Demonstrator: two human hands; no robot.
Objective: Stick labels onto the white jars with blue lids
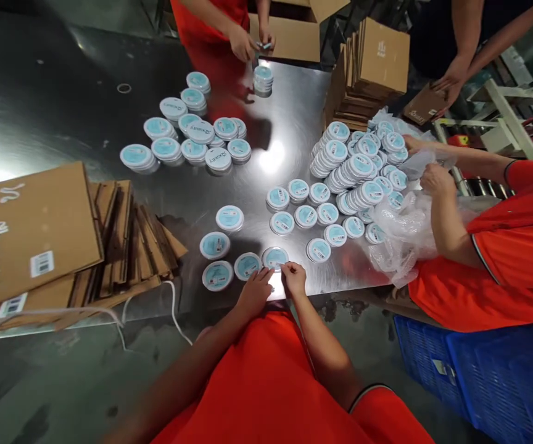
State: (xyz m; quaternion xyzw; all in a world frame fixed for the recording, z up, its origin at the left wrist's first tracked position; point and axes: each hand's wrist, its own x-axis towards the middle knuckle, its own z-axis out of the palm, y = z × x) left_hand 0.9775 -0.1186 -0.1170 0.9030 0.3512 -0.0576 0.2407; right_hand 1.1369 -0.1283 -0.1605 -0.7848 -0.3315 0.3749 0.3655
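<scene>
A round flat tin with a white rim and a pale blue label lies near the front edge of the metal table. My left hand is at its near left edge, fingers bent and closed against the rim. At the near right edge, my right hand has thumb and fingers pinched together on the rim; the fingertips are partly hidden. Just left of my left hand sits another tin. More tins stand beside it in a short column. Several tin stacks are to the right of my hands.
Flattened cardboard boxes pile up at left, with a white cord hanging nearby. Tin stacks stand farther back. At right, a co-worker's hands handle bubble wrap beside a large tin heap. Blue crates sit on the floor.
</scene>
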